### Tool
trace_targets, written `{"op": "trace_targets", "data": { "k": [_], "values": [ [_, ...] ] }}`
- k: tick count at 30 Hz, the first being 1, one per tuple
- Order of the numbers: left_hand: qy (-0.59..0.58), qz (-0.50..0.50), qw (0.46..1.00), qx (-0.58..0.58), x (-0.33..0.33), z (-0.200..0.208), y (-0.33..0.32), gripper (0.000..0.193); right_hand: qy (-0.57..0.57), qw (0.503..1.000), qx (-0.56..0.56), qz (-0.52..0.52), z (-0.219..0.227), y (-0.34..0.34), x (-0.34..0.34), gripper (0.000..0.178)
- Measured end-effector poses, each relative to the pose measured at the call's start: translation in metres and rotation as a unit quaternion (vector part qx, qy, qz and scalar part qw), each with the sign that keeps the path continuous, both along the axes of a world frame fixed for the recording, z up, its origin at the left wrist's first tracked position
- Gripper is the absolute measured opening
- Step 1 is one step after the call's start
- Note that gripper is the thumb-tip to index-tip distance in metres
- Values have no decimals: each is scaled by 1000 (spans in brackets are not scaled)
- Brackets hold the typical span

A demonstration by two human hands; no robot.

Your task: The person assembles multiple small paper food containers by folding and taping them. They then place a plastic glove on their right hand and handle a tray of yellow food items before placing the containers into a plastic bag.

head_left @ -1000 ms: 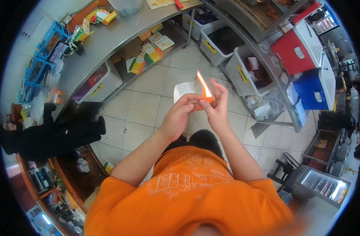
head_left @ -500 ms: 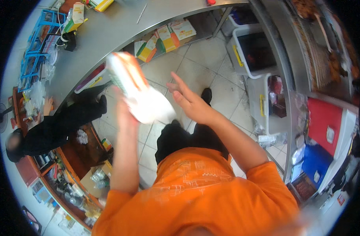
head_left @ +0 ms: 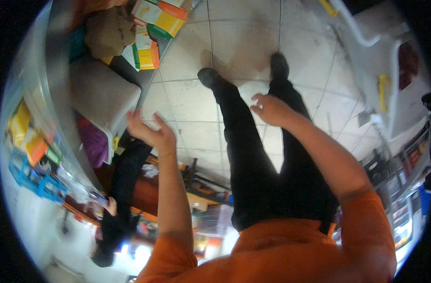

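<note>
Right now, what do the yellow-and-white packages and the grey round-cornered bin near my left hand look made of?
The packages look like smooth printed card, judging by their folded-looking edges; gloss is unclear. The bin is probably moulded plastic, dull-finished, given its rounded corner and even wall.

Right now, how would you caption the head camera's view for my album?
Left hand open near a pale bin, right hand loosely bent over black trousers, pale floor tiles beyond.
</note>
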State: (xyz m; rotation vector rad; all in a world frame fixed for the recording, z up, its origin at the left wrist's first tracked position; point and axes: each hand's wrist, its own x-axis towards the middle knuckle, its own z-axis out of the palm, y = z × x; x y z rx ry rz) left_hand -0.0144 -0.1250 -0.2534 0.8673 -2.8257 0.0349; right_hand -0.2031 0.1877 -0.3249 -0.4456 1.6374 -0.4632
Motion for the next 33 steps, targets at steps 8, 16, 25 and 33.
{"op": "trace_targets", "data": {
  "k": [8,16,25,33],
  "values": [
    [-162,100,972,135,-32,-292,-326,39,-33,973,12,-227,-109,-56,65,33],
    [-211,63,974,46,-175,-332,-415,76,-111,958,-95,-248,-124,-159,107,32],
    [-111,73,984,115,-81,-265,-372,54,-145,947,66,-280,-148,-135,111,35],
    [-183,-40,807,560,-6,-104,91,38,-188,779,-102,-589,-81,-97,79,80]
  ]
}}
